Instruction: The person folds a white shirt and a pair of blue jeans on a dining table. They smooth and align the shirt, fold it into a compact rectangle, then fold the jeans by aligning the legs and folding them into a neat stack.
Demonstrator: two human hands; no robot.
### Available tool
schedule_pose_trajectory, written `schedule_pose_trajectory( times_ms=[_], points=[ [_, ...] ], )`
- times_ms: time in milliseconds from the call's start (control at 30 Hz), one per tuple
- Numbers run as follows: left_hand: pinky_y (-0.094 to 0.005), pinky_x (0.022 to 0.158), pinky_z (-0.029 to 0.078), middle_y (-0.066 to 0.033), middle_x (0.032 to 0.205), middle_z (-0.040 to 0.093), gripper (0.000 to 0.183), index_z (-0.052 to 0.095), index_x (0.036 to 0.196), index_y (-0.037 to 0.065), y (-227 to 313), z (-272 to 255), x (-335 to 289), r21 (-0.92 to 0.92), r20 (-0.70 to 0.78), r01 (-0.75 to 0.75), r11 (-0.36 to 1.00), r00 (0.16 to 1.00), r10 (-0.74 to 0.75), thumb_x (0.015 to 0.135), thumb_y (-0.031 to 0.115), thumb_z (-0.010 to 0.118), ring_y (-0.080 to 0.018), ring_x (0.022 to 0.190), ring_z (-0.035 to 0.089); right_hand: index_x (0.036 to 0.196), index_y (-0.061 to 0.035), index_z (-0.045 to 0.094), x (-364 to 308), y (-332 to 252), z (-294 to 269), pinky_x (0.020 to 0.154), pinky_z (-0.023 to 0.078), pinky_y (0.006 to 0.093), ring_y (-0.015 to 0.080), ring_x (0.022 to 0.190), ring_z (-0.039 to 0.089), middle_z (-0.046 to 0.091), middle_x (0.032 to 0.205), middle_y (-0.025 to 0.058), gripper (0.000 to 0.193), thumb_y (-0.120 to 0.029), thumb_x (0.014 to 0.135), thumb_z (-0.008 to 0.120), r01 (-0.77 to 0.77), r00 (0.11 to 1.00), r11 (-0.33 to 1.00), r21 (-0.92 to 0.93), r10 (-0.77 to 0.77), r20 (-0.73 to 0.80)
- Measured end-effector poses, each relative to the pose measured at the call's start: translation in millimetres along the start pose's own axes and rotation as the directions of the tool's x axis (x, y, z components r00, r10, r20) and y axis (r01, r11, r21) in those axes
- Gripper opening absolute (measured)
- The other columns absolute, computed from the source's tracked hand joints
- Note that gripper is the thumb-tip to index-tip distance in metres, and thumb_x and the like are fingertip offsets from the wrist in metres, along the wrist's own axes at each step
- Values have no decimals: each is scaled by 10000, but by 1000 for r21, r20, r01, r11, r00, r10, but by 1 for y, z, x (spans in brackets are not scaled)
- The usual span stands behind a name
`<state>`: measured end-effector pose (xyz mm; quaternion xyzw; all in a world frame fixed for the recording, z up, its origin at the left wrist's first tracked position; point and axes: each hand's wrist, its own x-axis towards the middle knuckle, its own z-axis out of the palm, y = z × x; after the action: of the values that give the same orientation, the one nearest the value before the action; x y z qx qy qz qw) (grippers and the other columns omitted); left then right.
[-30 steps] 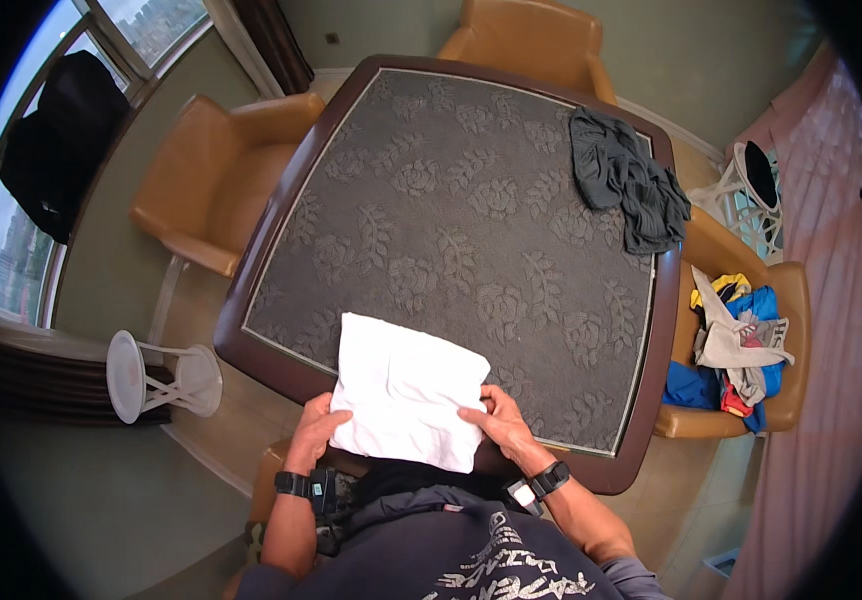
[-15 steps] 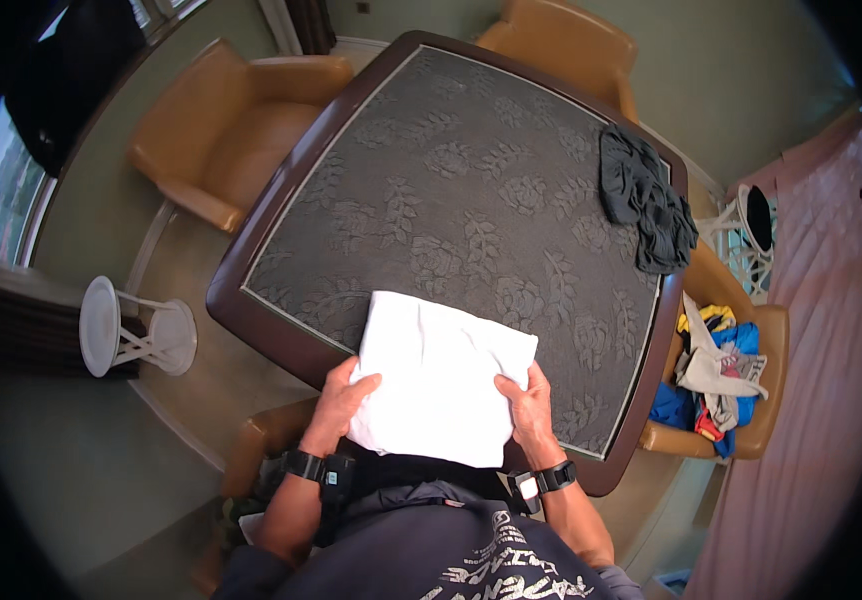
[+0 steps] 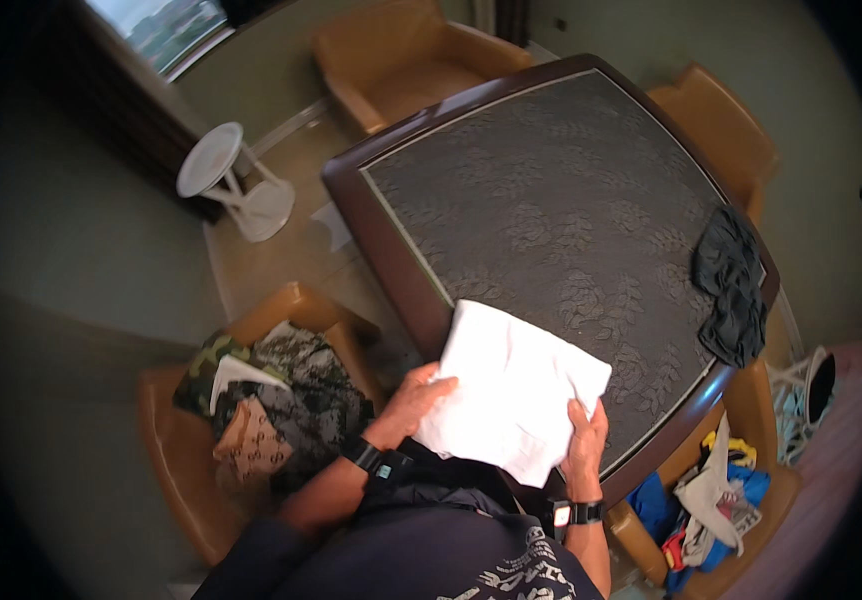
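Note:
A folded white garment point(image 3: 516, 385), of a kind I cannot make out, is held up in front of my body over the table's near edge. My left hand point(image 3: 414, 405) grips its left side, thumb on top and the other fingers hidden underneath. On the opposite side my right hand point(image 3: 585, 440) pinches it the same way, near the lower right corner. The cloth is flat and roughly square, with a few soft creases. Beneath and beyond it spreads the dark table point(image 3: 541, 190) with its leaf-patterned top.
A crumpled dark garment point(image 3: 731, 288) lies by the table's right edge. At left, a tan armchair point(image 3: 176, 470) bears camouflage clothes point(image 3: 301, 375); another armchair point(image 3: 776, 500) at right holds colourful clothes point(image 3: 721, 490). A white round stool point(image 3: 213, 160) stands at far left.
My view and body have turned left, so the table appears farther right and the armchair with camouflage clothes has come into sight. Both hands still hold the white garment.

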<state>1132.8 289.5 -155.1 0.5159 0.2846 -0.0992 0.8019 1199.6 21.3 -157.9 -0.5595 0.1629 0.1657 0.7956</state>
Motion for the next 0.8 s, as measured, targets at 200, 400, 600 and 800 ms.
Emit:
schedule_pose_trajectory(
  times_ms=[200, 400, 600, 800],
  points=[
    [-289, 778, 562, -95, 1070, 699, 362, 611, 1235, -50, -46, 33, -65, -127, -29, 3, 992, 1000, -7, 951, 175, 624, -140, 883, 679, 1306, 65, 528, -38, 8, -54, 902, 545, 374, 250, 1047, 659, 644, 1202, 159, 395, -38, 926, 562, -168, 982, 985, -42, 171, 80],
    [-287, 764, 551, -65, 1040, 695, 352, 634, 1199, -51, -85, 25, -129, -201, -270, -84, 976, 962, 27, 935, 183, 626, -125, 885, 656, 1266, 44, 562, -37, 16, -37, 864, 538, 338, 210, 990, 660, 663, 1161, 137, 345, -18, 926, 562, -156, 944, 949, -272, 225, 241],
    [-250, 611, 430, 15, 849, 611, 346, 645, 1080, -35, -135, 3, -191, -223, -525, -132, 966, 851, -5, 917, 269, 674, -60, 724, 518, 1234, 20, 585, -47, 37, 9, 843, 509, 296, 162, 928, 643, 678, 1116, 87, 307, -21, 930, 582, -85, 831, 889, -450, 313, 461],
    [-218, 611, 402, 22, 872, 577, 521, 578, 1234, -39, -181, 5, -267, -319, -690, -241, 917, 722, -50, 931, 370, 687, -31, 760, 489, 1230, 19, 583, -88, 57, 42, 862, 495, 293, 162, 951, 627, 676, 1102, 85, 312, -40, 925, 603, -19, 725, 781, -625, 441, 529]
  ],
)
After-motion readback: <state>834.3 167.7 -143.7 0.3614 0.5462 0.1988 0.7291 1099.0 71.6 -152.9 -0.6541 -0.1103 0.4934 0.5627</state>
